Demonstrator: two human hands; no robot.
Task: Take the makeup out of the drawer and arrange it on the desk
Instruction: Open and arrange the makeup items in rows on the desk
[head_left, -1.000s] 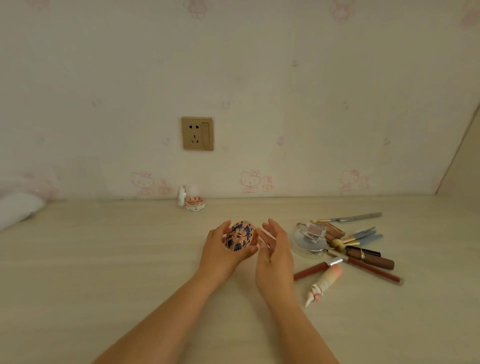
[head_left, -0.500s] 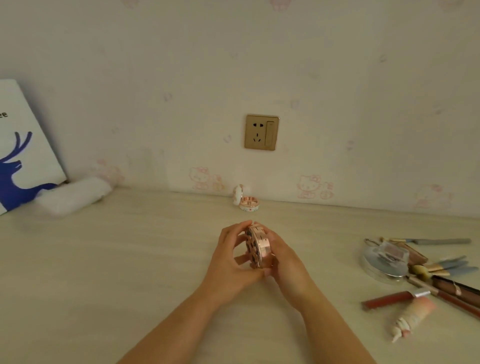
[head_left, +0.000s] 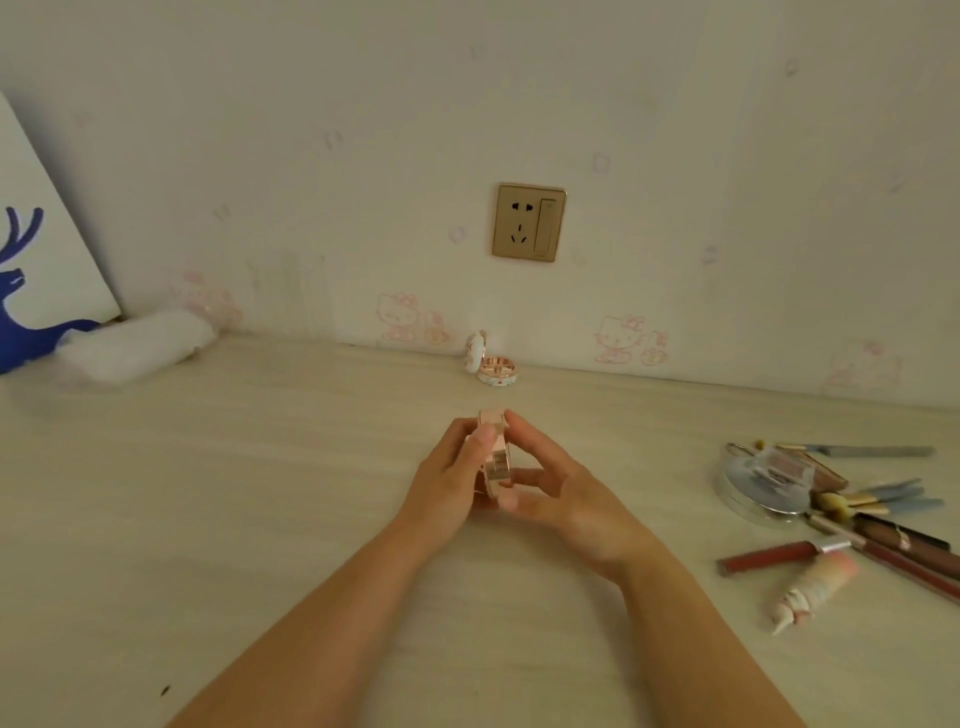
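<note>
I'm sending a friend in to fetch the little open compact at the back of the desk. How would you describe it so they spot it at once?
Find the gold wall socket; straight below it, where the desk meets the wall, stands the open compact. It sits alone, far left of the makeup pile, its lid raised and a rose-gold pan showing.

Dim, warm, even indoor light; soft faint shadows, slight overall blur, wide-angle bending at edges.
</note>
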